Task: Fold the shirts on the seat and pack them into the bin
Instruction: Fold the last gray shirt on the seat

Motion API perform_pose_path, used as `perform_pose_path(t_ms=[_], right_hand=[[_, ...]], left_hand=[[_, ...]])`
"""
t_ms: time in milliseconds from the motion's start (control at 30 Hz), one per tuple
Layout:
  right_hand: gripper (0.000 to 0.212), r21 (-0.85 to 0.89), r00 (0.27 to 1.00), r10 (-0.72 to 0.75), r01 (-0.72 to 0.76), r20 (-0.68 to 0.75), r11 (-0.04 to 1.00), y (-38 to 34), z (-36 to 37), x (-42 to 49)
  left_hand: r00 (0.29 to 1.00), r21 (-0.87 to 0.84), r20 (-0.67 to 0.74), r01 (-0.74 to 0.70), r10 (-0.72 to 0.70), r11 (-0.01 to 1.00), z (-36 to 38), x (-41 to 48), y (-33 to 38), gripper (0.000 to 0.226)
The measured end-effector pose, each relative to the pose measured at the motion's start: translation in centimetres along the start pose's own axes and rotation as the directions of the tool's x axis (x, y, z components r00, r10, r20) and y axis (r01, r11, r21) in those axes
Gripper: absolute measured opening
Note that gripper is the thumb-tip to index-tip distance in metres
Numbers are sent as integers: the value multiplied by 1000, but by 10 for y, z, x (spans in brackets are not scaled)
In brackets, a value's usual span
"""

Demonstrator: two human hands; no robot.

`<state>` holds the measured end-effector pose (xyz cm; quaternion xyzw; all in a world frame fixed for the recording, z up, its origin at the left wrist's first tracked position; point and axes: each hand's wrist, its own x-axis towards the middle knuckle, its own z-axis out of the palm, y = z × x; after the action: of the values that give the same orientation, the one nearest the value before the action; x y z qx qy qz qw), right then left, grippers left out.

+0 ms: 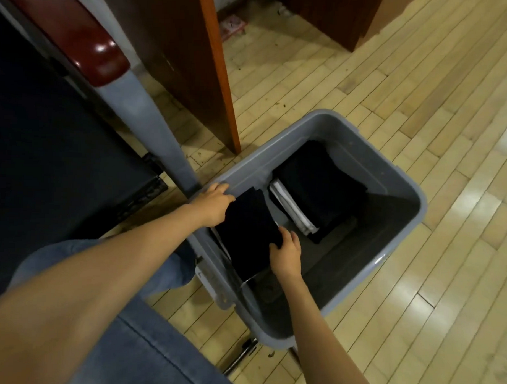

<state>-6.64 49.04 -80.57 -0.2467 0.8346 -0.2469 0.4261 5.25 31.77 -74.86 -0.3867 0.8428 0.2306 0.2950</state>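
A grey plastic bin [400,231] stands on the wooden floor to the right of the seat. Both my hands hold a folded dark shirt [249,229] inside the bin's near left corner. My left hand [214,203] grips its far left edge at the bin rim. My right hand [286,254] grips its right edge, fingers curled over the cloth. Deeper in the bin lies a folded black shirt [318,182] on top of a folded white one [292,210]. The dark seat [46,156] at the left shows no shirt on it.
The seat's red-topped armrest [79,39] and grey metal post [151,119] stand just left of the bin. A brown wooden panel [199,60] rises behind it. My knees in blue jeans [143,351] are at the bottom. Pale wooden floor [422,97] stretches right.
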Motion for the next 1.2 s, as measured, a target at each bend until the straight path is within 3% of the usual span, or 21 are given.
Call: perform_pose_path(t_ms=[167,333,433,533,633,767,833,1000,1133,1200], right_hand=[[46,-308,981,-190,189,30,932,-60,-33,-10],[40,-570,915,-378,388,143,725,-151,-60,-52],[38,-689,823,-517,516,234,509,-212,-56,-89],[38,-683,667,-669,657,328,320,-267,-35,-127],[45,-628,469,-774,769,426,121,-317,4,-167],[46,-525,219,-812,842,541,-122,-365,76,-219],[47,-482,129,-790,846,600,-227,-380,116,-242],[47,-364,37,-618,834,786,-414,-400,216,-289],[48,-285,26,-486,837,874,-468,-399,293,-308],[48,-244,28,-425,852,905,-464,-396,328,-315]], left_hand=[[993,-87,-120,7,-17,996,-31,-43,-3,50],[951,-296,-301,-23,-71,955,-64,-120,-32,36],[896,-363,-413,1,-162,932,-76,-183,-69,36],[809,-452,-508,41,-295,891,-76,-249,-111,35],[672,-560,-569,105,-474,822,-58,-313,-158,36],[391,-699,-591,189,-706,690,-5,-381,-223,30],[256,-752,-570,219,-780,622,27,-409,-253,27],[24,-896,-388,226,-921,383,108,-460,-319,24],[-151,-960,-204,222,-967,168,171,-480,-346,29],[-227,-987,-112,142,-967,81,187,-485,-351,35]])
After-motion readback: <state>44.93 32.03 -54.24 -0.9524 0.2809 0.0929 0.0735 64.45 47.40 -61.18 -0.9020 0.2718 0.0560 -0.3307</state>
